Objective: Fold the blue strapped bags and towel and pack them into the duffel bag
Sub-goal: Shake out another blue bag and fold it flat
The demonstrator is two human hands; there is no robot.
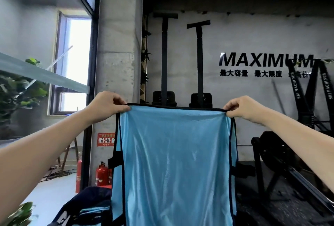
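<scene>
While hands (173, 107) pinch blue bag (175, 162) corners, hanging

The strapped bag (173, 162) hangs between the left hand (106, 103) and right hand (242, 107), with the duffel bag (86, 206) low on its left.

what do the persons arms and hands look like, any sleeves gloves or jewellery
Both forearms are bare as far as the frame shows, with no sleeve in view. The left hand and right hand wear no gloves, and no rings, watch or wristband are visible. No markings show on either arm.
</scene>
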